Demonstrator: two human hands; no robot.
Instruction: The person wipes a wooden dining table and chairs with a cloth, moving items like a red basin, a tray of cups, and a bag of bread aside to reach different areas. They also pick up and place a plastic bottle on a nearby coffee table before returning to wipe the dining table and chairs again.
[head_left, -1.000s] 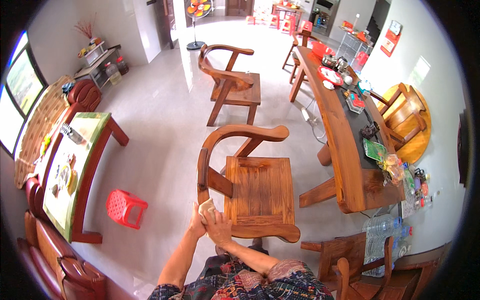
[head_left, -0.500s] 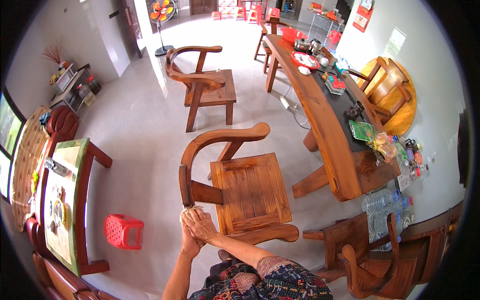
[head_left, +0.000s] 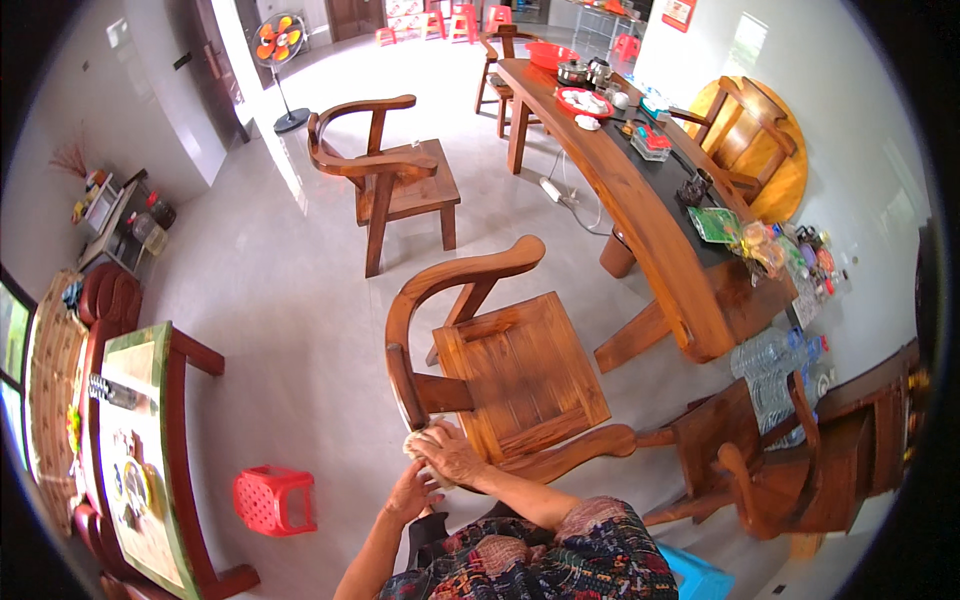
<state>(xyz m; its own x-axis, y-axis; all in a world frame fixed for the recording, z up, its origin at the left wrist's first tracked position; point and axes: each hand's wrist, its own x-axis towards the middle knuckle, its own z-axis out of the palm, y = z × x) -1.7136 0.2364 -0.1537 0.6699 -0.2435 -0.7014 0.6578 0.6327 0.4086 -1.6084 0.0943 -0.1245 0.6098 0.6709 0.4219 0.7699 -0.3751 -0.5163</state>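
Note:
A wooden armchair (head_left: 525, 375) with a curved rail and slatted seat stands right in front of me. My right hand (head_left: 452, 456) is closed on a pale, crumpled cloth (head_left: 412, 441) and presses it against the curved rail at the chair's near left corner. Just below it is my left hand (head_left: 408, 492), its fingers apart and close to the cloth's lower edge. I cannot make out whether they touch it. Part of the rail there is hidden behind my hands.
A red plastic stool (head_left: 274, 500) stands left of me, beside a low table (head_left: 150, 360). To the right runs a long wooden table (head_left: 640, 235) with dishes and packets. Another armchair (head_left: 385, 180) is ahead; stacked chairs (head_left: 710, 440) and a blue stool (head_left: 695, 572) are at lower right.
My left hand has come away from the right hand and dropped slightly lower, its fingers now spread. The right hand stays on the cloth at the rail. The whole view has shifted.

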